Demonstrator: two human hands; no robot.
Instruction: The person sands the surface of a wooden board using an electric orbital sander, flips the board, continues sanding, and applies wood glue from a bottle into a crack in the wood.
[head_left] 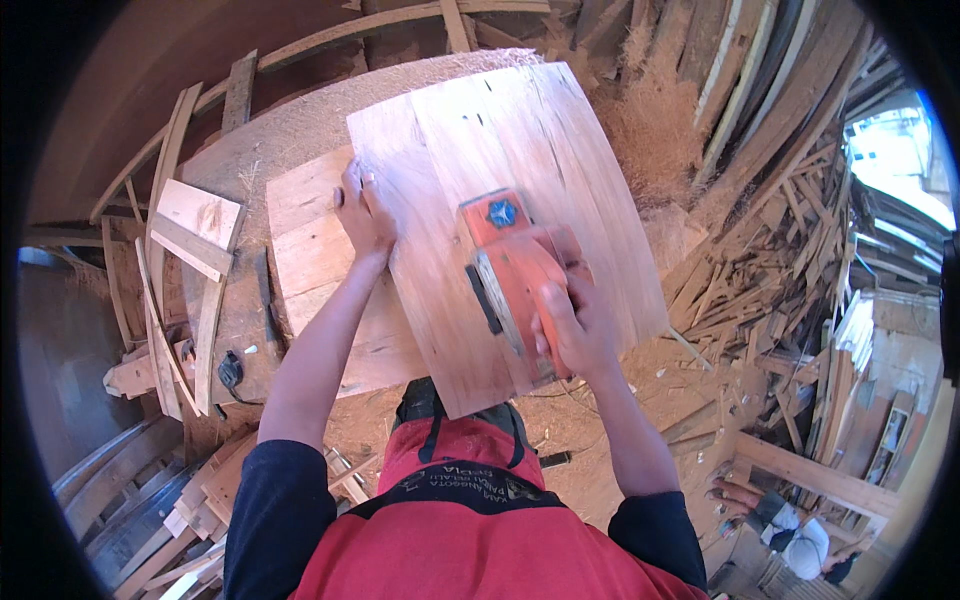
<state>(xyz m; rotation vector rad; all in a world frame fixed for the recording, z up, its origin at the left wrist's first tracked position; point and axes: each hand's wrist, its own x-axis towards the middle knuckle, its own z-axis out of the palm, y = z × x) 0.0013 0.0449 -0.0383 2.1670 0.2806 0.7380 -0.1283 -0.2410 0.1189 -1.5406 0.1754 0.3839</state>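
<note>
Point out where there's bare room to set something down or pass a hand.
The upper panel is bare beyond the orange power tool and along its right edge, past the right hand. It's crowded left of the left hand, with offcuts, and at far right, with heaped scrap wood.

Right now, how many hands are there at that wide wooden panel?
2: the left hand at the left edge of the wooden panel, and the right hand gripping the orange power planer on top. None seem hidden.
</note>
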